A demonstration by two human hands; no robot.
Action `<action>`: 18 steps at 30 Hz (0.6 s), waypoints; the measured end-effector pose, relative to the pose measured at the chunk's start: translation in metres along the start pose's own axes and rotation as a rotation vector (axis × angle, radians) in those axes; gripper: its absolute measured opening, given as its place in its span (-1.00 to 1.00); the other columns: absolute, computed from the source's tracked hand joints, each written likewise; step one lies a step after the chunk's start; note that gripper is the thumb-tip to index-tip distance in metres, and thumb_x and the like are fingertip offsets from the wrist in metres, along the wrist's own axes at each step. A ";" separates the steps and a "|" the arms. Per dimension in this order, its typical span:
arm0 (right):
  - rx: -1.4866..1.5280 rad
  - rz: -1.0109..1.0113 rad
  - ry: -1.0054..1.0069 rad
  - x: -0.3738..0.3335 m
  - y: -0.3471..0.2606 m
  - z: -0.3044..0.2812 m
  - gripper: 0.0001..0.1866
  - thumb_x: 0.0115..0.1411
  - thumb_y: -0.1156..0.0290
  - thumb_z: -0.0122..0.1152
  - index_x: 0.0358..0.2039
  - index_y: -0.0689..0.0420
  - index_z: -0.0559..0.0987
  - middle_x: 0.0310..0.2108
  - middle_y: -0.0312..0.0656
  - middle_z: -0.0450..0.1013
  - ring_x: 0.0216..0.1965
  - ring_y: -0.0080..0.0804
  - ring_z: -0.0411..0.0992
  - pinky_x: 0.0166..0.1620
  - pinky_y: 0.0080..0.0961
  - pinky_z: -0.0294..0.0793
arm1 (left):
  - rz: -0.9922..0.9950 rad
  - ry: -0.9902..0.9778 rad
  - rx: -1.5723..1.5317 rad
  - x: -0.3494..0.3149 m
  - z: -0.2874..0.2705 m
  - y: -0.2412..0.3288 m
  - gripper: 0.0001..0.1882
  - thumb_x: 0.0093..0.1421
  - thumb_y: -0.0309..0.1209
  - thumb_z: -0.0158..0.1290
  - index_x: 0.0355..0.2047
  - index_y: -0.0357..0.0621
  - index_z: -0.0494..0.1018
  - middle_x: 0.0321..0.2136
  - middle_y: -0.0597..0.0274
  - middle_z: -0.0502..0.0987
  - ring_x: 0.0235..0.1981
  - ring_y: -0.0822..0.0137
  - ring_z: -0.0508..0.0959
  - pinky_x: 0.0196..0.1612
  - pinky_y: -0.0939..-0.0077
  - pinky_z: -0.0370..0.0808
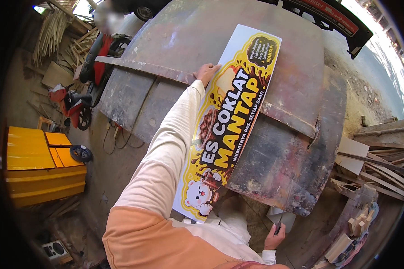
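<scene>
A long printed sign panel [256,117] with yellow, brown and white artwork lies slantwise over the worktable, its near end by my body. On its far left edge rests my left hand [206,74], fingers stretched out with the tips on the panel. My left arm crosses in front of part of its left side. Low on the right, my right hand [273,238] is closed around a thin-bladed cutter [279,226] with a dark handle, held apart from the panel and below the table's near edge.
The stained worktable [283,157] has a raised metal bar [148,69] running across it under the panel. Red motorcycle [78,101] and yellow cart [40,166] stand left. Wood scraps [386,166] pile up at right, with wooden blocks [359,224] nearer.
</scene>
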State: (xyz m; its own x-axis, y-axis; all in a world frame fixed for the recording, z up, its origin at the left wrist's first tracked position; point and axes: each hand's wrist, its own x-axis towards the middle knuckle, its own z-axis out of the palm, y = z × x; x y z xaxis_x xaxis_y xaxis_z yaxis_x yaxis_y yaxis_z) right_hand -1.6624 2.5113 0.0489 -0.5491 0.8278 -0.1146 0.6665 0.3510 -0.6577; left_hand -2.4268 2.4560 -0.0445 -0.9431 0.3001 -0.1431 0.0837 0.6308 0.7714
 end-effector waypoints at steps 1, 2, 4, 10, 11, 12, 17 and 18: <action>-0.003 0.008 -0.019 0.002 0.001 0.000 -0.81 0.25 0.48 0.15 -0.21 0.33 0.45 -0.39 0.06 0.34 -0.33 0.11 0.37 -0.22 -0.16 0.37 | 0.003 0.014 0.007 0.002 0.002 -0.011 -0.34 0.20 0.29 0.02 -0.28 -0.10 0.68 -0.28 0.15 0.69 -0.11 0.12 0.62 0.33 -0.22 -0.17; -0.009 0.032 -0.019 0.001 0.000 0.003 -0.82 0.25 0.48 0.15 -0.21 0.33 0.45 -0.39 0.05 0.34 -0.33 0.09 0.37 -0.22 -0.17 0.37 | 0.009 0.035 0.061 -0.005 0.009 0.003 -0.33 0.19 0.31 0.02 -0.30 -0.10 0.68 -0.29 0.13 0.69 -0.12 0.10 0.62 0.33 -0.21 -0.17; 0.001 0.031 -0.027 0.004 0.000 0.005 -0.82 0.25 0.48 0.15 -0.22 0.32 0.45 -0.40 0.04 0.34 -0.34 0.09 0.37 -0.22 -0.17 0.37 | -0.025 0.045 0.146 -0.017 0.003 0.028 -0.29 0.16 0.34 0.02 -0.27 -0.11 0.68 -0.25 0.07 0.68 -0.09 0.06 0.61 0.34 -0.22 -0.22; 0.013 0.019 -0.034 0.021 -0.012 0.006 -0.82 0.26 0.48 0.16 -0.22 0.32 0.44 -0.40 0.03 0.34 -0.34 0.08 0.36 -0.22 -0.19 0.37 | -0.008 -0.052 0.244 -0.034 -0.004 0.047 -0.18 0.07 0.41 0.06 -0.15 -0.16 0.67 -0.12 -0.07 0.65 0.01 -0.02 0.59 0.36 -0.29 -0.28; 0.021 0.018 -0.030 0.023 -0.012 0.006 -0.82 0.26 0.48 0.16 -0.22 0.32 0.44 -0.40 0.03 0.33 -0.34 0.08 0.36 -0.22 -0.20 0.37 | 0.002 -0.087 0.263 -0.032 -0.007 0.043 -0.17 0.06 0.42 0.07 -0.14 -0.16 0.67 -0.11 -0.08 0.65 0.02 -0.04 0.59 0.36 -0.31 -0.28; 0.014 0.010 -0.037 0.025 -0.010 0.008 -0.82 0.26 0.48 0.15 -0.22 0.32 0.44 -0.40 0.03 0.33 -0.35 0.08 0.36 -0.22 -0.20 0.37 | 0.013 -0.122 0.282 -0.029 -0.010 0.040 -0.16 0.05 0.43 0.07 -0.14 -0.17 0.66 -0.11 -0.09 0.65 0.03 -0.05 0.58 0.36 -0.33 -0.28; -0.011 -0.040 -0.060 0.038 -0.011 0.011 -0.83 0.27 0.48 0.14 -0.21 0.32 0.44 -0.40 0.02 0.33 -0.36 0.05 0.35 -0.23 -0.22 0.36 | -0.067 -0.352 0.331 0.002 -0.015 0.032 -0.04 -0.09 0.47 0.16 -0.04 -0.20 0.62 0.00 -0.08 0.60 0.14 -0.10 0.50 0.34 -0.42 -0.29; -0.014 -0.044 -0.039 0.040 -0.014 0.012 -0.84 0.27 0.48 0.15 -0.22 0.30 0.44 -0.42 -0.02 0.33 -0.39 -0.03 0.34 -0.26 -0.26 0.36 | -0.062 -0.371 0.377 0.003 -0.016 0.037 -0.01 -0.11 0.48 0.17 -0.02 -0.21 0.60 0.03 -0.08 0.59 0.17 -0.10 0.48 0.34 -0.44 -0.29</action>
State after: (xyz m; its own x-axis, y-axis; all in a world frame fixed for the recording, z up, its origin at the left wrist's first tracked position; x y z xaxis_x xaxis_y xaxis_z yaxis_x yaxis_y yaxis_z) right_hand -1.6996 2.5342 0.0443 -0.5971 0.7939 -0.1145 0.6477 0.3930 -0.6527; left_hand -2.4313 2.4692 -0.0065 -0.7785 0.4440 -0.4437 0.2054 0.8482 0.4882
